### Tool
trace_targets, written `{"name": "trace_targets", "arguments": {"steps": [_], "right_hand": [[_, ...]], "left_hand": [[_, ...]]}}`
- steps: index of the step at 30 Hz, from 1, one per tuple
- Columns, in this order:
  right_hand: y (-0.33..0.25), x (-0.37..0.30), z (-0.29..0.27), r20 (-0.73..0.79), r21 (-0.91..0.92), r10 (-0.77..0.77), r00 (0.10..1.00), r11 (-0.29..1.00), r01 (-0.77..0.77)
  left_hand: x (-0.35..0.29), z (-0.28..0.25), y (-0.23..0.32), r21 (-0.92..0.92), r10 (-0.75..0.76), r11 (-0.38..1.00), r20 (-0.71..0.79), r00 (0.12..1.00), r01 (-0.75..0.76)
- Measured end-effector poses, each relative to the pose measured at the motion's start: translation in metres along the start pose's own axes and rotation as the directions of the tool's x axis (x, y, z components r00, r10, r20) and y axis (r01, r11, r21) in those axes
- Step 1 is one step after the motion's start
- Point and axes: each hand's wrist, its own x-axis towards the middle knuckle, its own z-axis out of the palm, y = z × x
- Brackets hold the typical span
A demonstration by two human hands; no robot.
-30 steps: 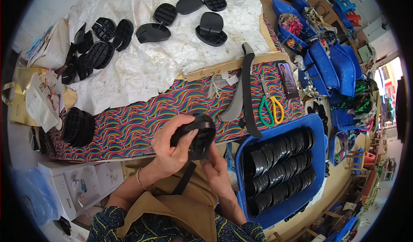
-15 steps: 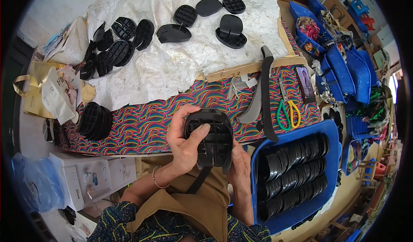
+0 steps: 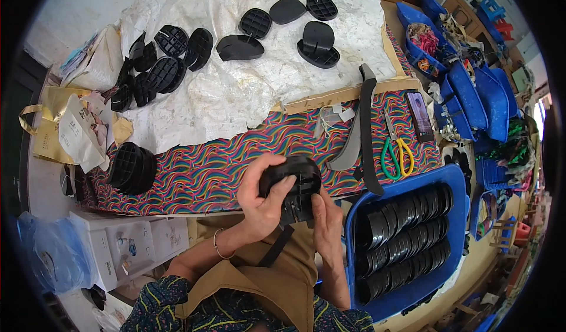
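1. Two bare hands meet just below the middle of the frame, both grasping one black grid-backed piece (image 3: 302,186).
2. Left hand (image 3: 262,201): fingers curl round the piece's upper left edge, while the thumb presses on its gridded face.
3. Right hand (image 3: 326,220): thumb and fingertips pinch the lower right edge; some of its fingers are hidden behind.
4. Behind the piece, patterned cloth (image 3: 200,170) runs across the middle of the frame, with a stack of black pieces (image 3: 132,168) at its left end.
5. Right of centre lie a curved black strip (image 3: 367,134), scissors (image 3: 395,136) with one green and one yellow handle, and a phone (image 3: 419,117).
6. At lower right, a blue tub (image 3: 389,309) holds three rows of shiny black pieces (image 3: 401,237).
7. Across the top, more loose black pieces (image 3: 239,48) are spread on a white sheet (image 3: 200,102).
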Motion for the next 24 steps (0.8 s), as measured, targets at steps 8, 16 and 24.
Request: {"name": "trace_targets", "arguments": {"steps": [8,16,24], "right_hand": [[-0.005,0.007,0.006,-0.17,0.043,-0.126,0.977,0.99,0.135],[-0.012,0.019,-0.01,-0.147,-0.071,-0.219,0.965,0.975,0.211],[-0.008,0.017,0.006,-0.236,-0.275,-0.46,0.856,0.877,0.395]], "left_hand": [[0.002,0.004,0.005,-0.183,-0.12,0.975,0.051,0.991,0.127],[0.009,-0.003,0.007,-0.182,-0.217,0.947,0.245,0.945,0.265],[0.029,-0.021,0.012,-0.208,-0.397,0.801,0.517,0.758,0.561]]}}
